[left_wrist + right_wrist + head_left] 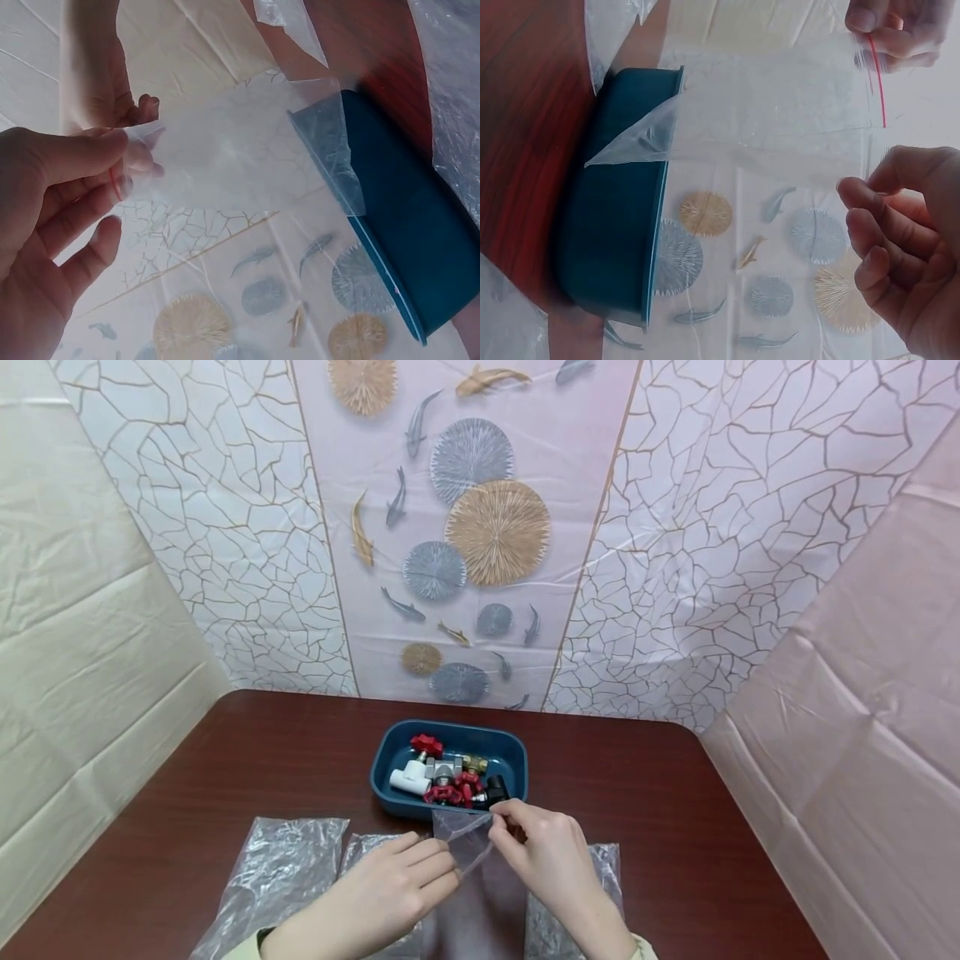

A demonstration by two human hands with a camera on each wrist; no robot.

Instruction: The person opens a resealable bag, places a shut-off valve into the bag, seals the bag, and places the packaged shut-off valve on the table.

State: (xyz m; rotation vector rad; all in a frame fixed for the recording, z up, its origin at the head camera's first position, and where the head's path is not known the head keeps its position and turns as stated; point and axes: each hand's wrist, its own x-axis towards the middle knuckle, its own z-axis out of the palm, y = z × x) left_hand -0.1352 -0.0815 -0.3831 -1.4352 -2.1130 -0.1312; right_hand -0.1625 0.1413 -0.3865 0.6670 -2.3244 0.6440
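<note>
A clear zip-lock bag [480,893] with a red line along its mouth hangs between my two hands, in front of the blue bin. My left hand [397,893] pinches one side of the mouth between thumb and fingers. At the opposite side of the mouth, my right hand [551,852] pinches the film between thumb and forefinger. In the left wrist view the bag [225,157] stretches from the fingertips across to the bin [405,210]. Its far corner overlaps the bin wall in the right wrist view, and the red seal line [877,82] shows by the left hand [904,34].
The blue bin [390,804] holds a white tee pipe fitting [411,778], valves with red handwheels [427,744], a brass fitting [474,764] and a black fitting [497,789]. Other clear bags [288,860] lie on the dark brown table [622,785]. Patterned cloth walls enclose it.
</note>
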